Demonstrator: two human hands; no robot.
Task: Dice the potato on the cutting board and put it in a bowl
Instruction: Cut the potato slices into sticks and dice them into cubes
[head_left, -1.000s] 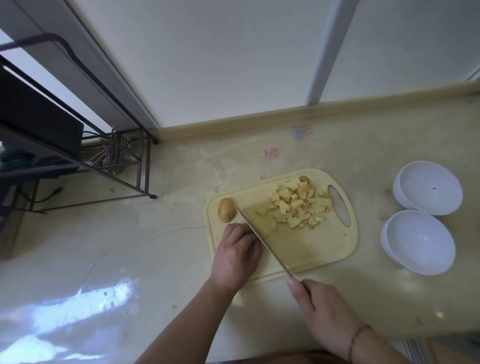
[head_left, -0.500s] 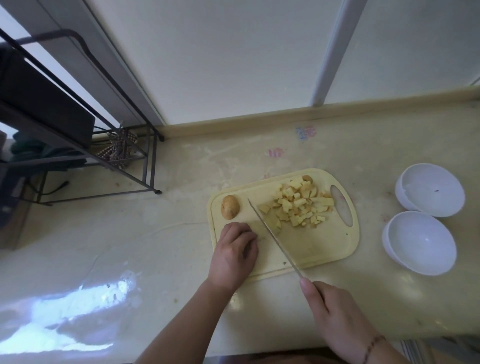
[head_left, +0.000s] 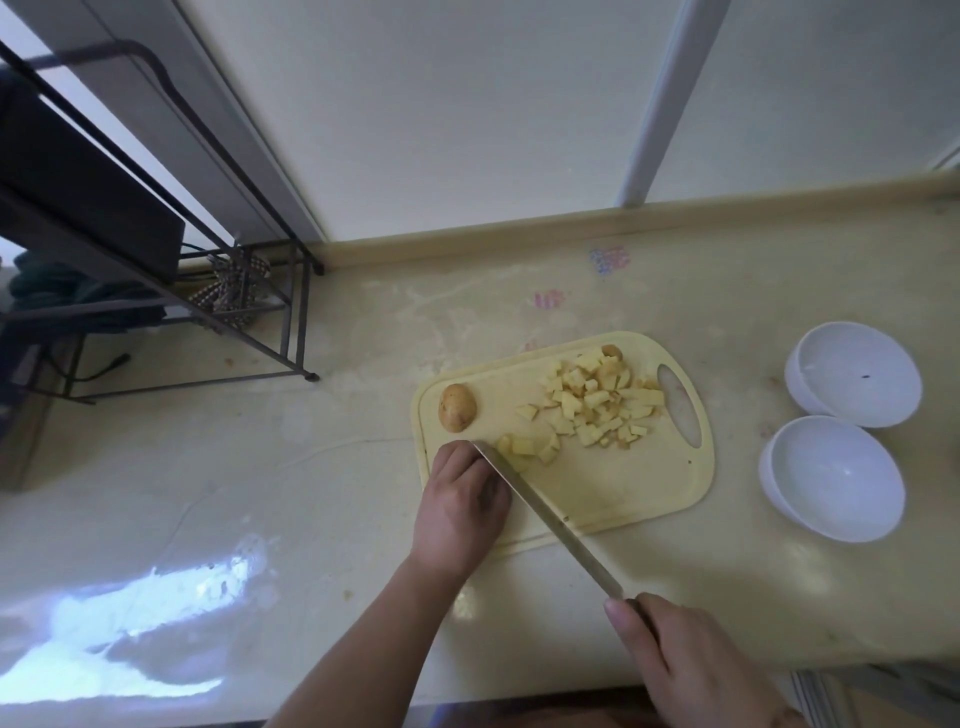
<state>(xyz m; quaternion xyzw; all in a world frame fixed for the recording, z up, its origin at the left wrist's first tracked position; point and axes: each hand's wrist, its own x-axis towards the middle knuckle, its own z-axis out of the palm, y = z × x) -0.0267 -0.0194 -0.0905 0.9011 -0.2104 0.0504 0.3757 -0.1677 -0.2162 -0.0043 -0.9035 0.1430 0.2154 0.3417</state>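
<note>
Left hand (head_left: 462, 499) sits curled on the near-left part of the cutting board (head_left: 613, 493), knuckles up, fingers bent down onto a piece of potato; we can't see that piece under the hand. Right hand (head_left: 691, 660) grips the knife (head_left: 545, 512) handle off the board's near edge, forefinger laid along the spine.

We see the blade lying against the left fingers, tip at the left fingertips, edge down on the board. Freshly cut chunks (head_left: 530, 449) lie touching the blade's right side, just beside the left hand. Main diced pile (head_left: 602, 402) is further right, near the board's handle slot (head_left: 680, 410), apart from both hands. One uncut potato end (head_left: 456, 407) with skin on lies at the far-left corner of the board, just beyond the left fingers, not touching them.

Two white bowls (head_left: 831, 478) stand right of the board on the counter (head_left: 260, 467), one behind the other, rims close; we can't tell if they touch. Between pile and bowls: only the board's slotted end. Black wire rack (head_left: 171, 291) stands far left, well apart.

Knife's long axis runs diagonally, handle near-right, tip far-left. Potato end's long axis runs roughly near-to-far, slightly tilted. Board's long axis runs left-right, handle end toward the bowls.
</note>
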